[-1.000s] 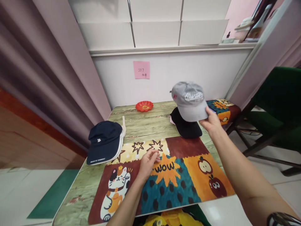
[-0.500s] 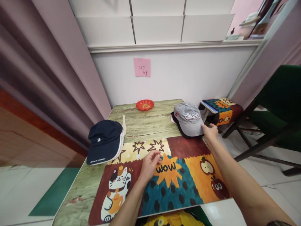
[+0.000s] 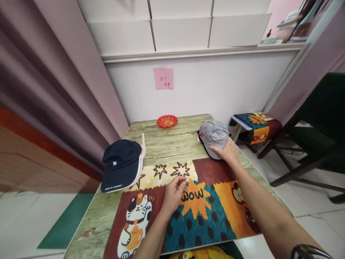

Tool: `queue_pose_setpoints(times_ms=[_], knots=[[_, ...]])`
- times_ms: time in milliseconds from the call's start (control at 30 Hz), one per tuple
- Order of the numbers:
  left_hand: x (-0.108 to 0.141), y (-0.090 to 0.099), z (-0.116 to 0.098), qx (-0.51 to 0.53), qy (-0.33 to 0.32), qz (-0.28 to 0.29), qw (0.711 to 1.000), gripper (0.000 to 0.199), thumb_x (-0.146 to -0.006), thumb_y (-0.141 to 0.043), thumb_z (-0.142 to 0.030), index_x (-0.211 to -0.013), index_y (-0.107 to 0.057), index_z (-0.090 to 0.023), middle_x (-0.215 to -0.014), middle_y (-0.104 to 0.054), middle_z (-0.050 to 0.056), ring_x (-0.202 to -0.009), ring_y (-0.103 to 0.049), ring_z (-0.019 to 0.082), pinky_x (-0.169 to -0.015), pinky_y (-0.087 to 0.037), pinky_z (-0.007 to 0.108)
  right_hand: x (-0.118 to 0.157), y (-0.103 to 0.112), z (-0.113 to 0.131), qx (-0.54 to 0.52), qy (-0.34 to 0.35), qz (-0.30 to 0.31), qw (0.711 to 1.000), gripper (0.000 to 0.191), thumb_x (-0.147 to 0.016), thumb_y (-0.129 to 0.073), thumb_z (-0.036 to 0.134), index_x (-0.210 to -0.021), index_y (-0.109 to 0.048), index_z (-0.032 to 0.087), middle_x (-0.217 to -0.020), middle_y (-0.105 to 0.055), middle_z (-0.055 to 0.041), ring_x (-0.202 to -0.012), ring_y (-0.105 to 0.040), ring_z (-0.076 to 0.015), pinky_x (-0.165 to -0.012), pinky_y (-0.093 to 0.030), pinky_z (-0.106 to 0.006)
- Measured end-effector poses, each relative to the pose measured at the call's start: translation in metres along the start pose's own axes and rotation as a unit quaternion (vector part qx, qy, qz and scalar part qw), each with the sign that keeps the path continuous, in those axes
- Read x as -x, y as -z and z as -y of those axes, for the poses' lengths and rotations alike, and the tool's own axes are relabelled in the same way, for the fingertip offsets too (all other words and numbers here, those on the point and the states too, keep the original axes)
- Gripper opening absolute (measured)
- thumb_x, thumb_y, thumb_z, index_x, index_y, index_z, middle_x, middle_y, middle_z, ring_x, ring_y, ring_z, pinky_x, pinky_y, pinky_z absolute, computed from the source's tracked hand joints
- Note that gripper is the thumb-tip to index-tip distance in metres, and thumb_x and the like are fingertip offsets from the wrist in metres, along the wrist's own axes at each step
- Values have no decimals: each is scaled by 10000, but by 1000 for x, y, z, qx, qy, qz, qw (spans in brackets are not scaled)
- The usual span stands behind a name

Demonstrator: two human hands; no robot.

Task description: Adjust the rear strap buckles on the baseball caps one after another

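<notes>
On the right of the table, my right hand (image 3: 228, 151) has its thumb on top of the brim of a grey baseball cap (image 3: 214, 132) with white "Always" lettering. Its other fingers lie at the cap's right edge, partly hidden. A dark brim shows beneath the grey one. My left hand (image 3: 175, 192) rests over the colourful placemat (image 3: 198, 230), beside the word "WOW". Its fingers are loosely curled and hold nothing. To the left, a navy baseball cap (image 3: 121, 162) with small white lettering sits on top of a white cap (image 3: 141, 162), whose strap sticks up.
A red scalloped dish (image 3: 167, 121) stands at the back of the wood-patterned table (image 3: 172, 142). A pink note (image 3: 163, 78) is on the wall behind. Past the table's right edge are a small covered stool (image 3: 256, 124) and a dark green chair (image 3: 320, 111).
My right hand has moved left from the grey cap's right edge, over its brim. The cap has turned or shifted slightly, while my left hand stays in nearly the same place.
</notes>
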State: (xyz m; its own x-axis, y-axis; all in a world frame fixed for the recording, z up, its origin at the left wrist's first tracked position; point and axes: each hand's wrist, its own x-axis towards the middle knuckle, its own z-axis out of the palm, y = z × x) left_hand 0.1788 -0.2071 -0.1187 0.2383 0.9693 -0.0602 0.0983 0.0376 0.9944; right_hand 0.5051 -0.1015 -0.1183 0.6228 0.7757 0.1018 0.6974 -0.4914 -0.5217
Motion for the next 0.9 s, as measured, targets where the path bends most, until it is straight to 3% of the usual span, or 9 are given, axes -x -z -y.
queue_pose_setpoints(times_ms=[233,500,733,833,900], knots=[[3,-2,-3,-18,-10,-3,1000,259,-865,-636,-435,-963,-698,-203,-862,-716,48,-731,-678,194,-705,-551,316,6,-3,7,41,-19,-19,999,1096,-624,-654,846,-1393,-423,100,-1389,-528,-288,-1331,-488,-438,-1066,-395,-564],[4,-4,-2,-50,-23,-11,998,230,-874,-615,-409,-951,-693,-206,-866,-712,51,-736,-666,198,-688,-531,311,7,4,13,58,-30,26,998,1111,-613,-679,821,-1395,-431,71,-1378,-522,-321,-1322,-491,-447,-1047,-403,-605],[11,-7,3,-21,-24,0,999,226,-854,-629,-376,-946,-688,-178,-859,-700,54,-734,-653,174,-685,-524,290,9,-7,1,24,-35,-19,999,1174,-585,-704,833,-1429,-401,74,-1387,-519,-340,-1332,-473,-482,-1043,-382,-654],[7,1,-7,-7,-2,10,1000,266,-815,-673,-382,-954,-694,-156,-858,-711,65,-685,-651,166,-639,-529,287,5,-5,-6,4,-27,-4,1000,1214,-554,-707,857,-1414,-432,46,-1388,-516,-365,-1326,-469,-511,-1040,-383,-675],[-4,19,-22,-66,-36,-31,997,243,-778,-712,-355,-913,-716,-153,-835,-718,66,-707,-657,172,-660,-536,289,4,0,-11,-23,-19,-1,1000,1221,-551,-689,879,-1385,-471,14,-1373,-522,-391,-1309,-477,-534,-1031,-381,-694]])
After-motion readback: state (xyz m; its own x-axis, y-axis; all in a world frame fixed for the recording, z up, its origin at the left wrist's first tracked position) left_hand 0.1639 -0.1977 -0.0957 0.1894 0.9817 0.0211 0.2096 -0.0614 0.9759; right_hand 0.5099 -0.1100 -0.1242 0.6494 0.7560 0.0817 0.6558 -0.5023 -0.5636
